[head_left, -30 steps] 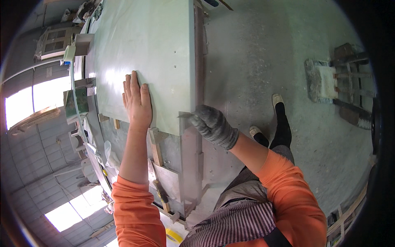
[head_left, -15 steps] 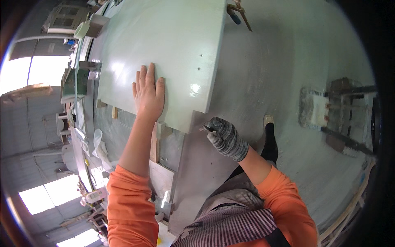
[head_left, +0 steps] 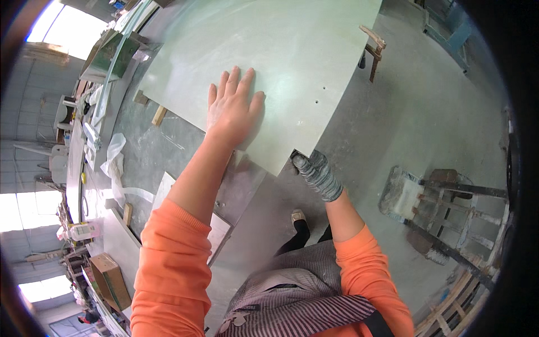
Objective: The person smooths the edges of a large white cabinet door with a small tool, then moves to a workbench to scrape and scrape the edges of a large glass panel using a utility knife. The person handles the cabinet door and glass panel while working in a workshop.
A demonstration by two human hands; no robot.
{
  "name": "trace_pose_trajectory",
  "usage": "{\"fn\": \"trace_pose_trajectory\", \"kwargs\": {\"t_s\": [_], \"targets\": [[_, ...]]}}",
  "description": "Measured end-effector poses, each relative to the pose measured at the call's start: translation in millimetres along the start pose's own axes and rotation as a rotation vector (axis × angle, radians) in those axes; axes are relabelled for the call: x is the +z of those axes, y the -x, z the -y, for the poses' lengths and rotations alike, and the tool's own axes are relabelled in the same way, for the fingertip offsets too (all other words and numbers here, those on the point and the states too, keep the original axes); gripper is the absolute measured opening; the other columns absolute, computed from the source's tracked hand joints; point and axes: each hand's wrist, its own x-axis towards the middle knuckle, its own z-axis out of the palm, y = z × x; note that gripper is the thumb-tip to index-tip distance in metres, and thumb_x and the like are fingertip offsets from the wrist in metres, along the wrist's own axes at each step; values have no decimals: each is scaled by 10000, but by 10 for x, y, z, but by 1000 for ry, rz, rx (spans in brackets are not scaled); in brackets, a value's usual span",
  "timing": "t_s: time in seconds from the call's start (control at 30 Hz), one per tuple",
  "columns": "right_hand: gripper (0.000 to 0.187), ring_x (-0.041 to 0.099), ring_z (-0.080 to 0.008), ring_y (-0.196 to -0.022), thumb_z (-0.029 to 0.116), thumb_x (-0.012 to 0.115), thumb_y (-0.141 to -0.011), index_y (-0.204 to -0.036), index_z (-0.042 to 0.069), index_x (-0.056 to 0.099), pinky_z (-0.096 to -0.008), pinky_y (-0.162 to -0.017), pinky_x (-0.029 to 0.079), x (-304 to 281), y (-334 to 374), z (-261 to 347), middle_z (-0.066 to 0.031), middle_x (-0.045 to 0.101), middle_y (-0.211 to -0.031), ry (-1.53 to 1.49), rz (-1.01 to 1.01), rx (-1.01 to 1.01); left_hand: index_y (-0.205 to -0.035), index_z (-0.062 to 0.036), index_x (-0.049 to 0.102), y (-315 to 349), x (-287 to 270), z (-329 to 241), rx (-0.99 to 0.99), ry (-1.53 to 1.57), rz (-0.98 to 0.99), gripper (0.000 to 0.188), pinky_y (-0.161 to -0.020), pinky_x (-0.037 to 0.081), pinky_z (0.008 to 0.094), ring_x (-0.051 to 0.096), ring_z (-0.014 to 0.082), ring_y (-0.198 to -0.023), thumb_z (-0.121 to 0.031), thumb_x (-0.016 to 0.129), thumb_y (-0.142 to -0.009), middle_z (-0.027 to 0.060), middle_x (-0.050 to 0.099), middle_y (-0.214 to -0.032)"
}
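A large pale greenish-white panel (head_left: 281, 53) with a smooth, glossy face lies before me. It has a notch cut in its near right corner and two small holes by its right edge. My bare left hand (head_left: 233, 112) rests flat on its face, fingers spread. At the notch, my right hand (head_left: 319, 174) wears a grey knitted glove with the thumb and fingertip ends uncovered or dark. Its fingers are closed against the notch edge; whatever they pinch is too small or hidden to make out.
A clamp (head_left: 375, 48) grips the panel's far right edge. Wooden blocks (head_left: 159, 115) lie under its left edge on a grey worktable (head_left: 151, 146). Crumpled plastic (head_left: 115, 160) sits at the left. A worn, dusty chair (head_left: 404, 194) stands on the floor at right. A cardboard box (head_left: 109, 281) is lower left.
My right hand has moved from just off the panel's corner up to the notch edge. My left hand stays flat on the panel. The whole view has turned and shifted.
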Motion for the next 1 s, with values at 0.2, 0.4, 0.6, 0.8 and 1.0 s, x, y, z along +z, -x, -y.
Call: {"fn": "trace_pose_trajectory", "kwargs": {"t_s": [0.2, 0.4, 0.6, 0.8, 1.0], "targets": [[429, 577, -182, -693, 444, 588, -949, -1017, 25, 652, -338, -662, 498, 170, 201, -154, -74, 632, -810, -71, -257, -108, -1508, -168, 363, 25, 29, 19, 0, 21, -31, 585, -1212, 122, 466, 189, 323, -1490, -443, 410, -995, 158, 273, -1587], [371, 587, -190, -713, 387, 578, -970, -997, 26, 661, -343, -681, 497, 137, 201, -314, -65, 642, -831, -18, -216, -192, -1499, -154, 374, 31, 38, 21, 8, 31, -48, 583, -1213, 121, 468, 195, 328, -1488, -442, 410, -994, 164, 271, -1587], [293, 605, -210, -738, 298, 543, -1000, -974, 30, 658, -329, -706, 491, 92, 147, -237, -73, 653, -864, 79, -286, -249, -1517, -137, 335, 26, -2, -2, -18, 47, 21, 593, -1225, 86, 460, 143, 309, -1502, -401, 385, -988, 149, 230, -1604], [266, 615, -171, -756, 307, 594, -977, -975, 43, 627, -311, -718, 500, 180, 594, 44, -63, 659, -863, 30, -436, -405, -1505, -160, 364, 20, 10, 4, -2, 23, -34, 587, -1214, 121, 470, 186, 318, -1492, -440, 403, -991, 156, 270, -1588], [236, 614, -166, -888, 282, 614, -960, -1001, 50, 593, -315, -817, 517, 93, 552, 297, -133, 614, -1216, -226, -569, -495, -1517, -144, 334, 31, -10, -5, -20, 40, 11, 587, -1227, 86, 463, 144, 302, -1503, -394, 381, -988, 145, 232, -1604]]}}
